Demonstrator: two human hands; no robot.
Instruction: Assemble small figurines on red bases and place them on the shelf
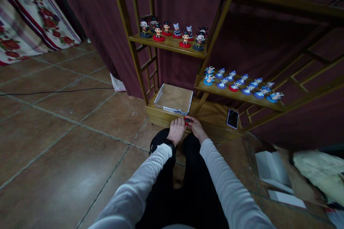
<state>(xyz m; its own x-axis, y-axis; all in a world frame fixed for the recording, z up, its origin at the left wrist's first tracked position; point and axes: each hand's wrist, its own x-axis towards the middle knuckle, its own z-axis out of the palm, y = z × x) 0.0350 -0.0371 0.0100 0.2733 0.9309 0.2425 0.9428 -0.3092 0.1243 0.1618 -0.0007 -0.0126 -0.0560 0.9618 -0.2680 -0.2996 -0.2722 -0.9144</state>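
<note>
Between my two hands is a small figurine (186,121) with red and black parts, mostly covered by the fingers. My left hand (176,129) closes on its left side, and my right hand (195,127) pinches it from the right. Both are held above my knees, just in front of the low wooden cabinet. Beyond them sits an open cardboard box (174,87) on the cabinet top; what I see of its inside is bare board. Figurines with red or black bases (158,33) stand on the upper left shelf (172,44).
Rows of blue and white figurines (232,76) stand on the right shelf (215,90). A phone (232,118) lies on the cabinet's right end. White packaging (272,168) and pale cloth (319,168) lie on the floor at right. A black cable (53,92) crosses the tiles at left.
</note>
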